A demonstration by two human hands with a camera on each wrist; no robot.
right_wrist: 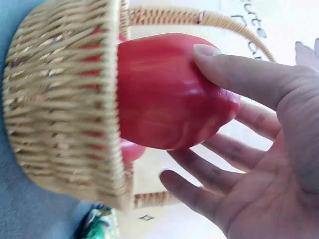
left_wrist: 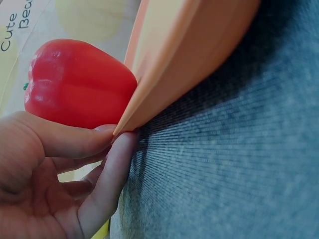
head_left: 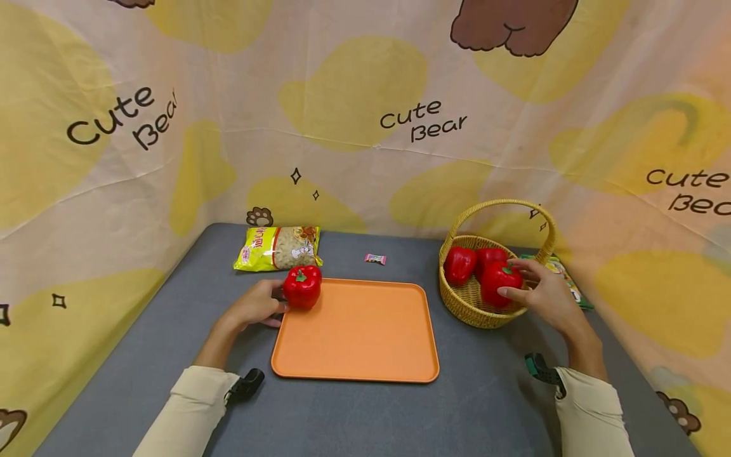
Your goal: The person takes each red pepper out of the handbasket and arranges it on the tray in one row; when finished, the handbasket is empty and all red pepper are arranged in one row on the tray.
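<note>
My left hand [head_left: 257, 304] pinches the left rim of an orange tray [head_left: 360, 336] between thumb and fingers, as the left wrist view shows. A red bell pepper [head_left: 302, 289] rests on that tray's far left corner, right beside the thumb. At the right, my right hand [head_left: 549, 295] holds another red bell pepper [right_wrist: 167, 94], the thumb on one side and fingers on the other. This pepper is partly inside a woven basket [right_wrist: 62, 109], sticking out past its rim. Two more red peppers, one of them at the left [head_left: 459, 265], lie in the basket.
A yellow snack bag [head_left: 276, 249] lies behind the tray at the left. One small pink wrapped candy [head_left: 375, 259] is near the back edge. Behind the basket, a green packet [head_left: 571, 285] is partly hidden. The basket's tall handle [head_left: 502, 203] arches over it. Patterned cloth surrounds the table.
</note>
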